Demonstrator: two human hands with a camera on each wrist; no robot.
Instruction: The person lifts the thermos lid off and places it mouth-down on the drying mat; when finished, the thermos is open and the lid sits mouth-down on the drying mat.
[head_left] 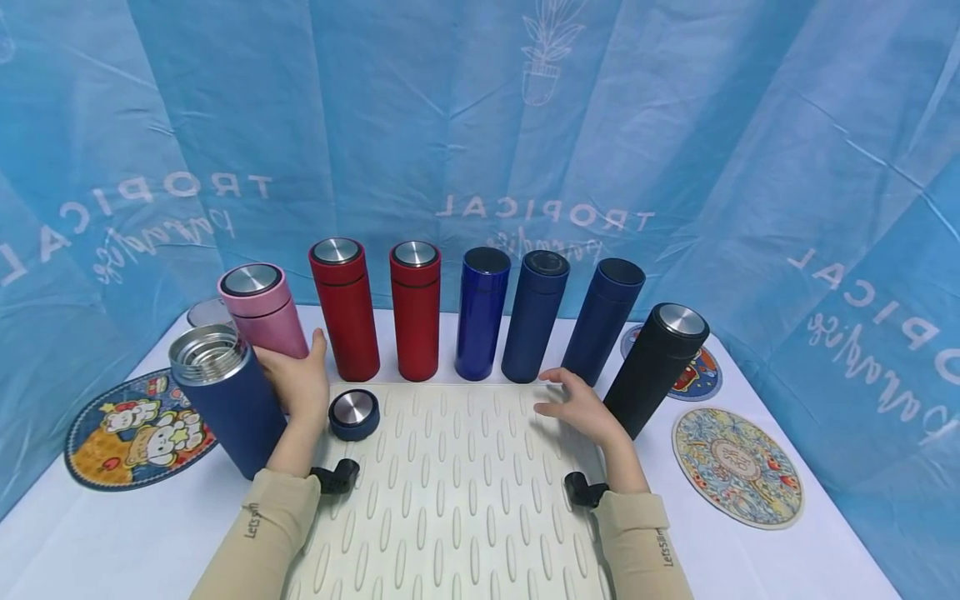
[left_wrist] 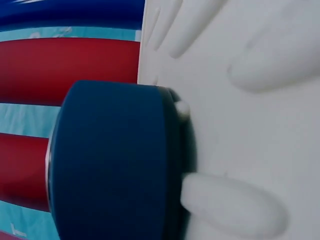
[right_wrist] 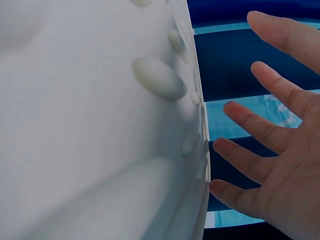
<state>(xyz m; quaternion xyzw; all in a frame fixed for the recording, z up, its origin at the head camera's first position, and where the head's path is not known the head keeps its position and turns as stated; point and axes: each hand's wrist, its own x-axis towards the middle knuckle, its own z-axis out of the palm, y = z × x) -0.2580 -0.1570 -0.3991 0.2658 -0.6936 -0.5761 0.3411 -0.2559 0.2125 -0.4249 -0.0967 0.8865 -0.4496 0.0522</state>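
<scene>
My left hand is in front of the pink thermos, thumb straight and raised at its right. Its fingers point left, partly hidden behind an uncapped navy thermos with a bare steel mouth; whether they touch either is unclear. A navy lid with a silver top lies on the white mat, large in the left wrist view as the lid. With fingers spread and nothing held, my right hand hovers near the mat's back right corner, by a navy thermos and a black thermos.
Two red thermoses, a glossy blue thermos and another navy thermos stand behind the ridged mat. Round patterned coasters lie left, such as the cartoon coaster, and right, such as the floral coaster. A blue curtain hangs behind.
</scene>
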